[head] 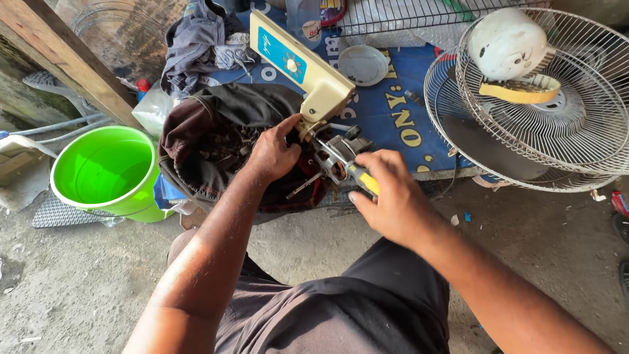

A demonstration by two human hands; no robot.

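My left hand (274, 154) grips the neck of a cream fan stand (303, 62) with a blue panel, just where it meets a bare grey fan motor (335, 156). My right hand (386, 200) is closed around the yellow handle of a screwdriver (362, 179) whose tip points into the motor. Both hands work over a dark open bag (216, 141) holding scraps and small parts.
A bright green bucket (108, 172) stands at the left. Wire fan guards (544, 98) and a white motor cover (506, 42) lie at the right on a blue printed sheet (393, 111). A wooden beam (62, 56) and crumpled cloth (196, 42) lie behind. Bare concrete floor is in front.
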